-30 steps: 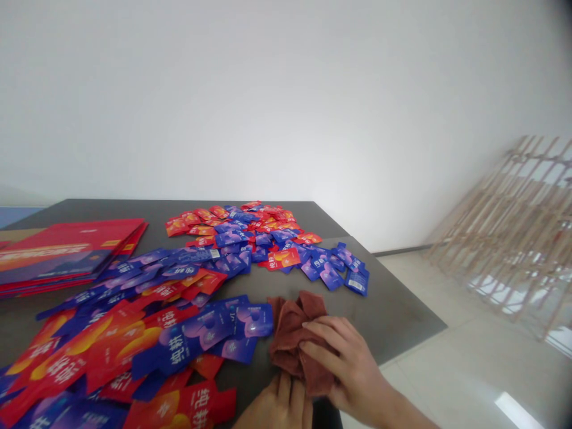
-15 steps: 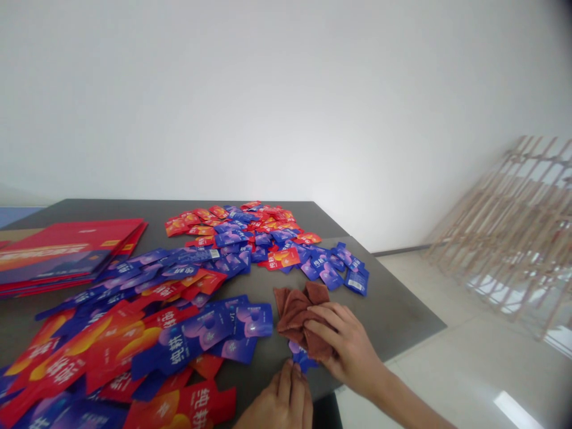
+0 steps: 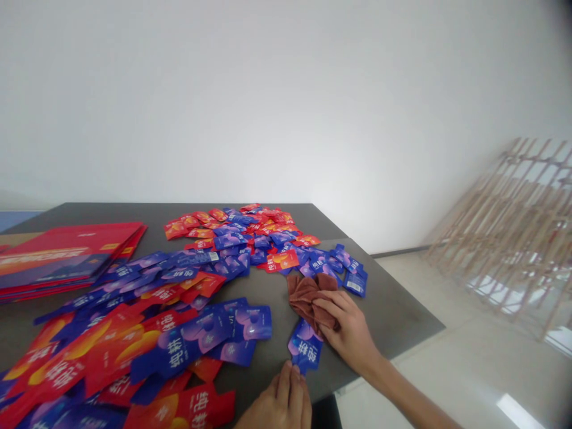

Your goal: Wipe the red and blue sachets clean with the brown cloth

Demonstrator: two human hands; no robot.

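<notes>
My right hand (image 3: 348, 328) presses down on a crumpled reddish-brown cloth (image 3: 308, 293) on the dark grey table (image 3: 393, 310), its fingers curled over the cloth's near side. Just in front of the cloth lies a small blue sachet (image 3: 305, 348), uncovered. My left hand (image 3: 279, 405) rests flat near the table's front edge, fingers together and pointing at that sachet, fingertips almost touching it. Nothing shows in the left hand.
Many red and blue packets (image 3: 147, 333) are spread over the table's left and middle, with smaller sachets (image 3: 250, 235) heaped farther back. A stack of flat red cartons (image 3: 62, 253) lies at the far left. A wooden lattice (image 3: 513, 238) leans against the wall on the right.
My right hand has slid the cloth away from me, toward the small sachets. That uncovered a blue sachet near my left fingertips. The left hand has barely moved.
</notes>
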